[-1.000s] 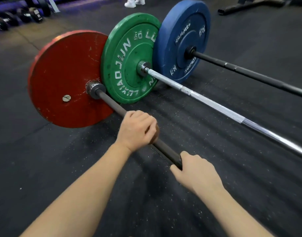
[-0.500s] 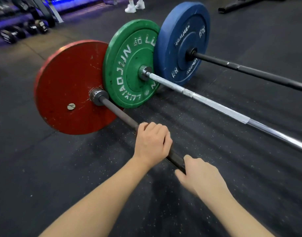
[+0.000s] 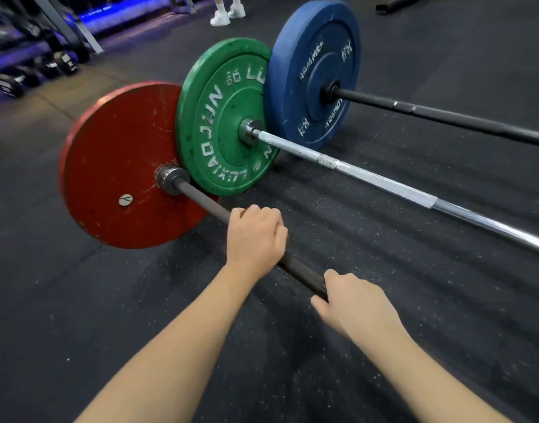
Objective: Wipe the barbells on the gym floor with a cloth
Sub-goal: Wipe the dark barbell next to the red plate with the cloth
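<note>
My left hand [image 3: 256, 236], curled round the dark bar [image 3: 201, 198], slides back toward the red plate [image 3: 115, 166], likely another wiping pass; my right hand [image 3: 353, 303] grips it, steadying.

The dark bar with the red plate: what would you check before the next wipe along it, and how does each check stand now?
1. Left hand grips the dark bar: ok.
2. Right hand grips the same bar, nearer the camera: ok.
3. Cloth under either hand: cannot tell, none shows.
4. Bar bare between the left hand and the red plate: ok.
5. Red plate rests on the floor: ok.
6. Silver bar lies apart from both hands: ok.
</note>
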The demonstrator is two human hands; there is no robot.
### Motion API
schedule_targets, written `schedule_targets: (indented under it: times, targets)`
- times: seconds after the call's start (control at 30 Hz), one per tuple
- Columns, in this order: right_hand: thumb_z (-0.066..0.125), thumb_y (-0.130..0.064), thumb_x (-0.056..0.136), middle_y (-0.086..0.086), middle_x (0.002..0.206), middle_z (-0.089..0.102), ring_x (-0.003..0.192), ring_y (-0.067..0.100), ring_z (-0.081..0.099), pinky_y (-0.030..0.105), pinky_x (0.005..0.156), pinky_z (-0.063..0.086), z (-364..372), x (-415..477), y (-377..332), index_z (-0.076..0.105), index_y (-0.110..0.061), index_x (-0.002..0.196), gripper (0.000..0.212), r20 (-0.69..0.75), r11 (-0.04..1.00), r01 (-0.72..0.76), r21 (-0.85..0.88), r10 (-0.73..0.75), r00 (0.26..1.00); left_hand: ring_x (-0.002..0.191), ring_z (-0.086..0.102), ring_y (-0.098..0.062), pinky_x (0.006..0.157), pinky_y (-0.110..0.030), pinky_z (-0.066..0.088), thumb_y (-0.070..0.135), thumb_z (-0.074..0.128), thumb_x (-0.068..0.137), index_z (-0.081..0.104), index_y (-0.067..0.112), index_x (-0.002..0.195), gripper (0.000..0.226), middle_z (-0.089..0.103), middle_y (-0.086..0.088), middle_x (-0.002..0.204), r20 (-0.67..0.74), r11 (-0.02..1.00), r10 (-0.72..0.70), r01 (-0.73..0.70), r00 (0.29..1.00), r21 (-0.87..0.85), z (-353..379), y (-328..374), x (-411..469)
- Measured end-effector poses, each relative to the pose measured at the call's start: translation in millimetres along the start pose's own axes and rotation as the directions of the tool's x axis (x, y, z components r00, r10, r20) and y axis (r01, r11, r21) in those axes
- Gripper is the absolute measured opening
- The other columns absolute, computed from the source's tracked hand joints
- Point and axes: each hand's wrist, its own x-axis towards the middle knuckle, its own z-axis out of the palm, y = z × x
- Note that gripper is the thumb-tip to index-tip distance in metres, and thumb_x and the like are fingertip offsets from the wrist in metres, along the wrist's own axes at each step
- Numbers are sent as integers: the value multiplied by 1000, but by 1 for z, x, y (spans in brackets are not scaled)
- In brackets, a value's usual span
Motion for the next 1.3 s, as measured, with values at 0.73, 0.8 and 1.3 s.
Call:
schedule_targets:
  times: [0.73, 0.8, 1.3]
  targets:
    - [44, -47, 100, -4, 73, 43, 73, 27, 52, 36, 68, 41, 0, -1, 0, 42, -18, 93, 29, -15, 1000, 11, -22, -12, 1000, 73, 51, -21, 80, -42, 38, 24, 41, 88, 55, 22, 71, 22, 58, 7, 72, -43, 997, -73, 71, 996, -42, 3, -15, 3]
    - [45, -47, 99, -4, 73, 44, 73, 27, 53, 36, 68, 41, 0, 0, 0, 43, -18, 93, 29, -18, 1000, 13, -16, -13, 1000, 72, 50, -20, 78, -42, 37, 23, 42, 87, 55, 22, 71, 20, 57, 8, 72, -59, 996, -19, 14, 998, -89, 3, 9, -10]
    - [43, -46, 99, -4, 74, 46, 67, 23, 48, 36, 65, 41, -1, -2, -1, 42, -18, 92, 29, -15, 999, -30, -15, 30, 999, 72, 54, -20, 84, -47, 42, 26, 34, 84, 57, 22, 67, 29, 62, 8, 71, 6, 985, -25, 25, 1000, -170, 4, -34, 14]
